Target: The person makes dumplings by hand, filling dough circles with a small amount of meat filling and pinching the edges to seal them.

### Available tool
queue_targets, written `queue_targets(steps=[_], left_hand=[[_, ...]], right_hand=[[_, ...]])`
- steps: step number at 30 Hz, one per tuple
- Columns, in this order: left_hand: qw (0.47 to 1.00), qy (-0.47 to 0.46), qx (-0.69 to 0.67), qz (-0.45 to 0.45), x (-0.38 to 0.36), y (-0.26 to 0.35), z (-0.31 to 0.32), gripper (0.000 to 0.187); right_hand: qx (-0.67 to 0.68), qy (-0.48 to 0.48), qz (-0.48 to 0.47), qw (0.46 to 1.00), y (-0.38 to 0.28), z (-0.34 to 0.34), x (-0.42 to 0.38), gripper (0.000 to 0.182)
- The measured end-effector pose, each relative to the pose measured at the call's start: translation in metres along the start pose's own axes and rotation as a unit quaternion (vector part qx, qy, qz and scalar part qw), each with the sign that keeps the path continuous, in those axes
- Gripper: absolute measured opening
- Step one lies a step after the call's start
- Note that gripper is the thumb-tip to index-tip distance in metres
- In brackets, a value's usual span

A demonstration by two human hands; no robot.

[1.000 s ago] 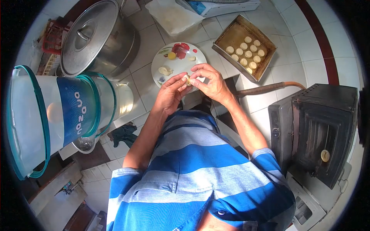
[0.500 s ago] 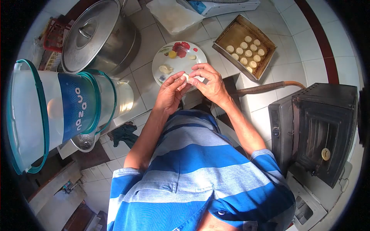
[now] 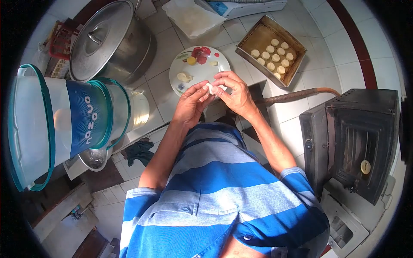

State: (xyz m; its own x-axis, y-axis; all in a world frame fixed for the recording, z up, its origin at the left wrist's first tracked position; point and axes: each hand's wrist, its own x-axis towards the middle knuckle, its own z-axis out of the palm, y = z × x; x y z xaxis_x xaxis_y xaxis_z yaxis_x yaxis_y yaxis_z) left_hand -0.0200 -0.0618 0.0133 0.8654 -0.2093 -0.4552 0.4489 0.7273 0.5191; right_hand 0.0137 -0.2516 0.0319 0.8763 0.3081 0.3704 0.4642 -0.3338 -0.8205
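Note:
Between the fingertips of both hands is a small pale piece of dough point(image 3: 210, 88). My left hand point(image 3: 192, 101) pinches it from the left, while my right hand point(image 3: 235, 92) has its thumb and fingers on the other side. Just beyond the hands lies a white floral plate point(image 3: 174, 69). On it rest a larger lump of dough point(image 3: 184, 77), a yellow ball point(image 3: 192, 61) and a small pale dough piece point(image 3: 214, 63). A square metal baking tin point(image 3: 251, 36) at the back right holds several round pale dough pieces point(image 3: 270, 49).
A big lidded metal pot point(image 3: 107, 38) and clear plastic buckets with teal rims point(image 3: 38, 129) stand at left. To the right is a small dark oven point(image 3: 361, 142), with a hose point(image 3: 292, 98) behind it. A plastic-lined tray point(image 3: 193, 17) sits at the back.
The dough piece has shifted slightly and shows a little more between my fingers. Both hands stay almost in place; the view has tilted slightly.

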Motion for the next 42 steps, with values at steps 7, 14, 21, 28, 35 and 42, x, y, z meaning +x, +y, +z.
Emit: queue_targets(steps=[7,14,21,28,35,42], left_hand=[[0.999,-0.023,-0.004,-0.029,-0.002,0.004,0.004,0.030],[0.998,-0.066,0.014,-0.009,-0.002,0.007,0.009,0.037],[0.996,-0.050,0.076,0.009,0.003,0.007,-0.001,0.037],[0.997,-0.060,0.050,-0.025,0.008,0.012,-0.009,0.034],[0.994,-0.094,0.030,-0.052,0.003,0.020,0.000,0.039],[0.983,-0.051,0.175,0.007,0.016,0.009,-0.020,0.050]], right_hand=[[0.071,-0.018,0.080,0.994,-0.004,-0.005,-0.001,0.032],[0.056,-0.015,0.045,0.997,-0.001,-0.001,-0.007,0.054],[-0.057,-0.025,-0.044,0.997,-0.009,0.000,0.001,0.060],[-0.016,-0.027,-0.030,0.999,-0.004,0.003,0.001,0.064],[0.088,-0.064,0.072,0.991,0.006,0.002,0.000,0.062],[0.115,-0.066,0.079,0.988,0.031,0.008,-0.003,0.054]])
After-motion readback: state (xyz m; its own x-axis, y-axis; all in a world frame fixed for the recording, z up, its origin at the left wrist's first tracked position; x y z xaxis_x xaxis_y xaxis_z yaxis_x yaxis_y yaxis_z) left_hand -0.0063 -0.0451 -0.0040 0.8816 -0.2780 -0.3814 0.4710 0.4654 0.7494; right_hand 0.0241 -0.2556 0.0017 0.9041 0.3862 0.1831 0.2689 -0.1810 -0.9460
